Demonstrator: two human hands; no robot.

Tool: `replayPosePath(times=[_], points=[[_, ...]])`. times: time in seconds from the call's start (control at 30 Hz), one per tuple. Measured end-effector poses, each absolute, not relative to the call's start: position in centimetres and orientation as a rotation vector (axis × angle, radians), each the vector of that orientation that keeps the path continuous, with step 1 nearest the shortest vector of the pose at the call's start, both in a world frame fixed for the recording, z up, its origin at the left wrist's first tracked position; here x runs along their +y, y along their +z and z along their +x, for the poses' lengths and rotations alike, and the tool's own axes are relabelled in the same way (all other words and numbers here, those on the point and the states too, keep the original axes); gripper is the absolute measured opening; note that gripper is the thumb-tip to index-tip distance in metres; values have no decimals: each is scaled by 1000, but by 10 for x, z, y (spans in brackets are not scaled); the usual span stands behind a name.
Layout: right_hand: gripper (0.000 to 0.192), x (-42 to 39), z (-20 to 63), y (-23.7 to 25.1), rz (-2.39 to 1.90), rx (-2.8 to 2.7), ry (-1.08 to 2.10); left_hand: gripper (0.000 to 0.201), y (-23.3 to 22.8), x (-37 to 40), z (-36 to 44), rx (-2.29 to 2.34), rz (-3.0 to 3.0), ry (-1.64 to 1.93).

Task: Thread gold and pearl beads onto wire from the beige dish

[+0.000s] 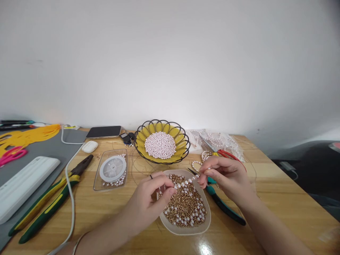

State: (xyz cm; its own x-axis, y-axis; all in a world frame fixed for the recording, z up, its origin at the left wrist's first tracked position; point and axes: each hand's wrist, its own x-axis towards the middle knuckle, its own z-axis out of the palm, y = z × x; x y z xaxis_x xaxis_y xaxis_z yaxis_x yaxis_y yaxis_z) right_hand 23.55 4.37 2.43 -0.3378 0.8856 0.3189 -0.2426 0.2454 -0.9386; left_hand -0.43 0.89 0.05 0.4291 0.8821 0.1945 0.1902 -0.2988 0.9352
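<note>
While the bead strand [183,184] was held over the bowl [186,231], pinched betw. L hand [151,195] & R hand [226,177] (both nearly closed at fingertips), stringing was judged part-done: a short run was threaded; loose beads [183,205] were left in bowl.

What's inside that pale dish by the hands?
The pale dish holds many small gold beads and larger pearly beads. The left hand hides part of its left side; whatever lies beneath the top beads is covered.
</note>
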Motion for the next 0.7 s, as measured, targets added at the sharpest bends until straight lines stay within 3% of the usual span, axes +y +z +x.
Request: replayPosePath(times=[0.7], points=[[8, 45, 235, 23, -660, -1429, 1312, 19, 2, 8, -5, 931, 1759, 925]])
